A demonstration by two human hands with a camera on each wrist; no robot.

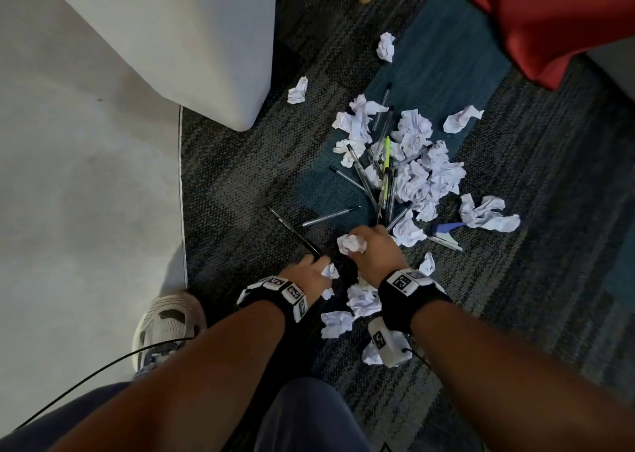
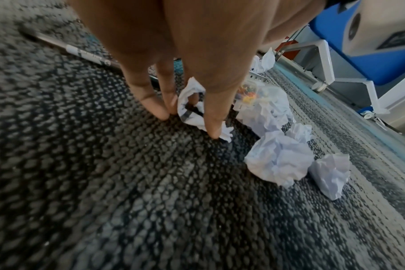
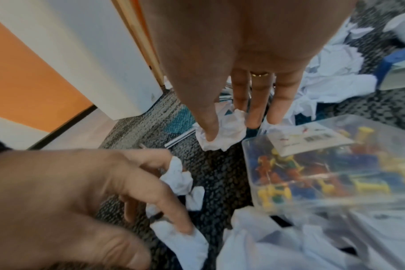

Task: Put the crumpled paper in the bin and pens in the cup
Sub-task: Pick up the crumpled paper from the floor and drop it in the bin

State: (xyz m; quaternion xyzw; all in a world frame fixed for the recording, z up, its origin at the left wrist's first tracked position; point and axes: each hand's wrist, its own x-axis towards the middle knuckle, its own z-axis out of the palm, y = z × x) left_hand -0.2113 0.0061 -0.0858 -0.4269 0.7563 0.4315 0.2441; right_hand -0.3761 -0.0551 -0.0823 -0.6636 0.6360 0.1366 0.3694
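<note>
Two crumpled paper balls are in the person's hands, low over the carpet (image 1: 240, 183): the right hand (image 1: 372, 249) pinches one paper ball (image 1: 351, 243) between thumb and fingers (image 3: 254, 113), and the left hand (image 1: 305, 273) closes its fingers (image 2: 150, 102) on a smaller paper scrap (image 2: 192, 111). More crumpled paper (image 1: 422, 163) and scattered pens (image 1: 381, 176) lie toward 1 o'clock. The white bin (image 1: 192, 49) stands at 11 o'clock.
</note>
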